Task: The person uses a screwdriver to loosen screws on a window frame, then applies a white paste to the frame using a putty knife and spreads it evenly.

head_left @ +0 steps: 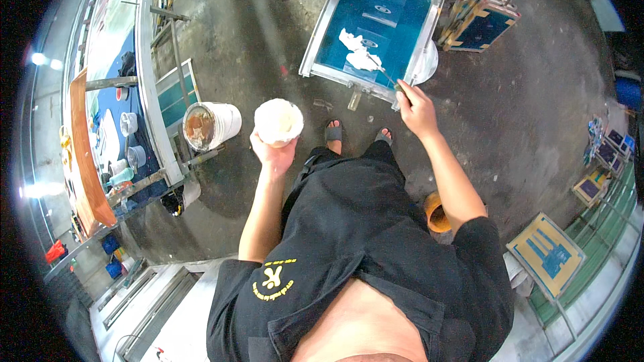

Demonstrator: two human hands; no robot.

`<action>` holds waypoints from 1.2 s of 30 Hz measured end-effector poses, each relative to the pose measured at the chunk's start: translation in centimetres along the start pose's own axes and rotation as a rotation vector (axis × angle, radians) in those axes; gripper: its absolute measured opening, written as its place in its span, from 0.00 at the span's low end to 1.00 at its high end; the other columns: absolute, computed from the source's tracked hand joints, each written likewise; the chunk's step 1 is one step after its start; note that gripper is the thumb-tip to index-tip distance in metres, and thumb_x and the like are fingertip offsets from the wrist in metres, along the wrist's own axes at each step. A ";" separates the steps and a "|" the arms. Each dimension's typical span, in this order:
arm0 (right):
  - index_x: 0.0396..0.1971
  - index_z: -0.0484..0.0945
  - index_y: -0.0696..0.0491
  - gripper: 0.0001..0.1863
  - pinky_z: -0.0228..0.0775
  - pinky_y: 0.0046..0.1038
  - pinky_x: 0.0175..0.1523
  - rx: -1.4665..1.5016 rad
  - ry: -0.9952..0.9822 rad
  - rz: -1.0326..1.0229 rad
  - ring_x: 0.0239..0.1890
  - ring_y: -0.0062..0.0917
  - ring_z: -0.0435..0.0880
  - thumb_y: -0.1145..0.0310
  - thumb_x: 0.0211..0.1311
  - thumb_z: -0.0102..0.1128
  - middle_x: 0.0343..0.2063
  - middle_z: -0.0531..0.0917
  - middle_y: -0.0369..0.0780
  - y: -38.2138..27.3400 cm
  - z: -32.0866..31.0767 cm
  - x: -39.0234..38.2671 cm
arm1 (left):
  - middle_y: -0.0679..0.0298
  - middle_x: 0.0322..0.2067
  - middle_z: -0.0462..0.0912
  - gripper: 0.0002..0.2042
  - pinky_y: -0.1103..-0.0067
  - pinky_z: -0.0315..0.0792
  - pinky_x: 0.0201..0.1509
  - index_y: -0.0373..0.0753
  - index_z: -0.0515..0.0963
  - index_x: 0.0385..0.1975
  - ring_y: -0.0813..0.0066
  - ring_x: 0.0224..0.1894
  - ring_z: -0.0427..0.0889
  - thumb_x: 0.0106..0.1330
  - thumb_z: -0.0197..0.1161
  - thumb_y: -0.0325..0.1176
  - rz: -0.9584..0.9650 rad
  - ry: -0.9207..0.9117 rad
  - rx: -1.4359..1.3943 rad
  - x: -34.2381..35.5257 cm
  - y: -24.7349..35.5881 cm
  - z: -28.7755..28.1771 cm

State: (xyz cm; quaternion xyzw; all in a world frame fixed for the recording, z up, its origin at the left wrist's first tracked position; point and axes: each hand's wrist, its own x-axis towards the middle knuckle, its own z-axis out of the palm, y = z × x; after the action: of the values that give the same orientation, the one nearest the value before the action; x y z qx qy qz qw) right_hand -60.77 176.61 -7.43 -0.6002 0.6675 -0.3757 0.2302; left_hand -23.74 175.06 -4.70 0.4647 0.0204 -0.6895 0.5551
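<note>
My left hand (272,155) is wrapped around the underside of a round white tub (279,123) filled with white paste. A slim spatula (388,76) is gripped by its handle in my right hand (417,111). Its thin shaft slants down to a blue printing screen (410,13) in a pale metal frame, beyond my feet. White paste (362,60) lies in two uneven blobs on the mesh, and the spatula's end is at the nearer one. Two small oval marks show on the screen, one partly beside the paste.
Left of the tub stands a white bucket (227,125) with a brown-stained top. A long table at the left carries an orange-brown board (89,154) and several cups. Stacked screens (484,25) lean at the far right. Near my right elbow is an orange container (437,214).
</note>
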 end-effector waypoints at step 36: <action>0.54 0.82 0.56 0.16 0.77 0.29 0.35 0.012 -0.410 0.233 0.27 0.25 0.86 0.65 0.72 0.57 0.27 0.87 0.40 -19.3 -3.1 0.1 | 0.61 0.61 0.78 0.30 0.60 0.73 0.62 0.43 0.73 0.63 0.61 0.62 0.78 0.74 0.45 0.59 -0.176 -0.485 -0.048 9.0 5.7 -0.1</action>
State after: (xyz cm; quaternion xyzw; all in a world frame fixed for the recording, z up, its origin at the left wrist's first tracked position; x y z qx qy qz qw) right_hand -51.02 177.30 9.48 -0.5813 0.6693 -0.2209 0.4065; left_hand -18.76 166.20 -7.97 0.2691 -0.0566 -0.8257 0.4925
